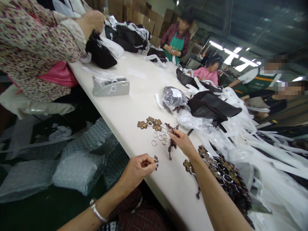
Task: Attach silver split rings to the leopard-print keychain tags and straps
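Observation:
My left hand (pixel 141 166) is closed in a pinch at the table's near edge, holding a small leopard-print charm (pixel 156 162) with a metal ring, seen nearly edge-on. Farther up the table, the fingers of my right hand (pixel 184 142) are closed on a dark brown knotted cord (pixel 171 146), part of which hangs below them. Several loose silver rings (pixel 160 137) lie just left of that hand. Beyond them are flat leopard-print charms (pixel 157 124). Under and beside my right forearm is a heap of finished-looking keychains (pixel 218 168) with charms, rings and dark cords.
A grey tape dispenser (pixel 112 87) stands on the white table (pixel 141 96). Black bags (pixel 211 106), white straps and a plastic-wrapped bundle (pixel 175 96) lie along the right. Bubble-wrap packs (pixel 74 170) are below left. A co-worker's floral sleeve (pixel 48 45) is at left; other people work beyond.

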`<action>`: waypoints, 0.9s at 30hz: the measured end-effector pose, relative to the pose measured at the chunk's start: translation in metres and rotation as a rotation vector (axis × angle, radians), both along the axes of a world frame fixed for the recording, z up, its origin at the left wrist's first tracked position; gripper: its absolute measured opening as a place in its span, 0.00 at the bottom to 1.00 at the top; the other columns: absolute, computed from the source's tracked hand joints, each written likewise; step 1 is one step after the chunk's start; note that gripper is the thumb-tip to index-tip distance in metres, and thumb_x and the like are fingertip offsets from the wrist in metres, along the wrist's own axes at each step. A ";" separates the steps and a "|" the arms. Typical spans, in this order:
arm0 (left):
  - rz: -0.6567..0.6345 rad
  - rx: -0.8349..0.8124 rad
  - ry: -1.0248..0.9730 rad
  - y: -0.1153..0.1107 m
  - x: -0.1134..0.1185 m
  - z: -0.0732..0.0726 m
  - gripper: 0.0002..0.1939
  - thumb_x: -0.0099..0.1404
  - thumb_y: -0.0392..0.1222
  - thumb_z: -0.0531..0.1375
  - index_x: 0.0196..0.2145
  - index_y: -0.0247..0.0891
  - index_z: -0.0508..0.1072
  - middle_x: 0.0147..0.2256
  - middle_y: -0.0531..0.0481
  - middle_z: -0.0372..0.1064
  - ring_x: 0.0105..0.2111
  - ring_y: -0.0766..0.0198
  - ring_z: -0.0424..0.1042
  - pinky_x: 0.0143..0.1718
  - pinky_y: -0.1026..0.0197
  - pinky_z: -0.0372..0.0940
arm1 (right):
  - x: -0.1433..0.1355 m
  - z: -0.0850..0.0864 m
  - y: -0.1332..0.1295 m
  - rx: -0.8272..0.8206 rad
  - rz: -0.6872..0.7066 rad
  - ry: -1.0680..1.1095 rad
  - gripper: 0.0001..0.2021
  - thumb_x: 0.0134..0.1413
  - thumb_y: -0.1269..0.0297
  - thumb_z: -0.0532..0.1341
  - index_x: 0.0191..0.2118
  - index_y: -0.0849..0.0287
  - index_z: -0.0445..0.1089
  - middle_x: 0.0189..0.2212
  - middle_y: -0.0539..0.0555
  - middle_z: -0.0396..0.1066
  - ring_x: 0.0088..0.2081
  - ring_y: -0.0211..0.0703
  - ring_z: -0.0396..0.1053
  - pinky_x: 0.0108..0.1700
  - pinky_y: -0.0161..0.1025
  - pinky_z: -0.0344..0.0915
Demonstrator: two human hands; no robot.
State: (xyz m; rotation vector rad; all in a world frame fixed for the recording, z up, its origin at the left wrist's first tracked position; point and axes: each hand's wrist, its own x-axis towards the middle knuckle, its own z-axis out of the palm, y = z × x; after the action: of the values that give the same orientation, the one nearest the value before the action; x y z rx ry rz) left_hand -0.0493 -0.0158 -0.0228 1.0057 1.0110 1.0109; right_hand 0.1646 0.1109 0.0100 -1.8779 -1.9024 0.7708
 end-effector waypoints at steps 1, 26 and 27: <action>0.003 0.000 -0.010 0.001 0.000 0.000 0.04 0.56 0.38 0.63 0.26 0.35 0.75 0.36 0.45 0.78 0.38 0.60 0.75 0.41 0.63 0.65 | 0.003 0.003 -0.011 -0.028 0.005 0.088 0.21 0.59 0.55 0.54 0.53 0.61 0.71 0.32 0.52 0.74 0.32 0.41 0.72 0.35 0.37 0.67; 0.038 -0.016 -0.026 0.000 0.018 -0.040 0.08 0.57 0.42 0.65 0.29 0.33 0.75 0.34 0.46 0.79 0.34 0.62 0.75 0.41 0.61 0.67 | 0.006 -0.034 -0.166 0.156 0.087 0.288 0.11 0.62 0.61 0.56 0.43 0.57 0.74 0.31 0.53 0.74 0.29 0.39 0.69 0.33 0.36 0.65; 0.039 -0.028 -0.033 0.000 0.017 -0.039 0.08 0.57 0.42 0.65 0.29 0.33 0.75 0.35 0.45 0.79 0.34 0.61 0.75 0.41 0.61 0.67 | -0.001 -0.033 -0.175 0.122 0.236 0.240 0.10 0.63 0.63 0.56 0.44 0.56 0.74 0.33 0.53 0.74 0.32 0.40 0.70 0.36 0.36 0.66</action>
State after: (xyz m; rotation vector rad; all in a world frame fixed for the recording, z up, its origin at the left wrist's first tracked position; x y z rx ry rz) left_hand -0.0319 -0.0160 -0.0620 0.9470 1.0180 1.0396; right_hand 0.1632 -0.0646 -0.0231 -1.4358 -1.9868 0.8852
